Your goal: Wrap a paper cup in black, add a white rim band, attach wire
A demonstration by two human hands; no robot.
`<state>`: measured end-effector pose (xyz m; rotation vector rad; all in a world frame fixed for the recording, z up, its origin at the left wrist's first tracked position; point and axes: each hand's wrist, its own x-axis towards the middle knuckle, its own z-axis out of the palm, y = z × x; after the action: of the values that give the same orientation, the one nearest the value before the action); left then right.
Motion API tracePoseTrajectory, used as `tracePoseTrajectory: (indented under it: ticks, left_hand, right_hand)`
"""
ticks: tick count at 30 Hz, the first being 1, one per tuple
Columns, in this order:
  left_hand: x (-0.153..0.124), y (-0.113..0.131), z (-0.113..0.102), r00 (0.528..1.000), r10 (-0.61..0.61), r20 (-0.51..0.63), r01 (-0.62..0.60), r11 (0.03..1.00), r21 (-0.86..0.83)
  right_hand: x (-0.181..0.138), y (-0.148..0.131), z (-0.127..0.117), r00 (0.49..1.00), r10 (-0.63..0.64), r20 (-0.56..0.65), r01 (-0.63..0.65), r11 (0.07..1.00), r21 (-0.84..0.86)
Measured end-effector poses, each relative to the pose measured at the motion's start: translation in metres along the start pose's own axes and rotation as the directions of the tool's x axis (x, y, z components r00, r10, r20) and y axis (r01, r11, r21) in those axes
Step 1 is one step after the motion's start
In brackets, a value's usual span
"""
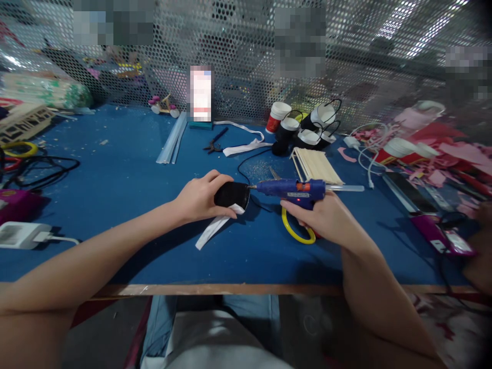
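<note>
My left hand (203, 197) is closed round a small black-covered cup (230, 197) lying on its side. A white strip (212, 230) trails from the cup's lower edge onto the table, its upper end under my thumb. My right hand (323, 215) grips a blue hot glue gun (284, 188), a small red light glowing on its body. The gun's nozzle touches or almost touches the cup's edge. A clear glue stick (348, 188) sticks out of its back. Under the gun lie scissors with yellow handles (294, 233), partly hidden by my right hand.
Several black-covered cups (309, 137) and a red cup (277, 118) stand at the back. Nearer are a wooden stick bundle (319, 165), pliers (216, 142), a white ribbon (246, 147), and clear glue sticks (172, 141). A phone (201, 95) stands upright against mesh. A person's arm (478, 251) shows at right.
</note>
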<state>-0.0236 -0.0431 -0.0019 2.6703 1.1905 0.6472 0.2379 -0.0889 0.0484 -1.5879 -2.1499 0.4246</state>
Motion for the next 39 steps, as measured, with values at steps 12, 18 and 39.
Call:
tracePoseTrajectory:
  ticks: [12, 18, 39]
  left_hand:
    - [0.0005, 0.0005, -0.0002, 1.0, 0.01, -0.03, -0.01, 1.0, -0.019]
    - [0.0014, -0.0032, 0.0015, 0.999, -0.032, -0.023, 0.03, 0.998, -0.061]
    - [-0.0009, -0.001, 0.0022, 0.997, 0.04, -0.06, -0.04, 0.999, 0.002]
  right_hand:
    - [-0.0023, -0.0017, -0.0023, 0.999, 0.041, 0.022, -0.043, 0.996, 0.077]
    - [-0.0037, -0.0017, -0.0024, 1.0, -0.006, 0.017, 0.006, 1.0, 0.018]
    - [-0.0019, -0.0012, -0.0002, 1.0, 0.008, 0.0, -0.007, 0.998, 0.07]
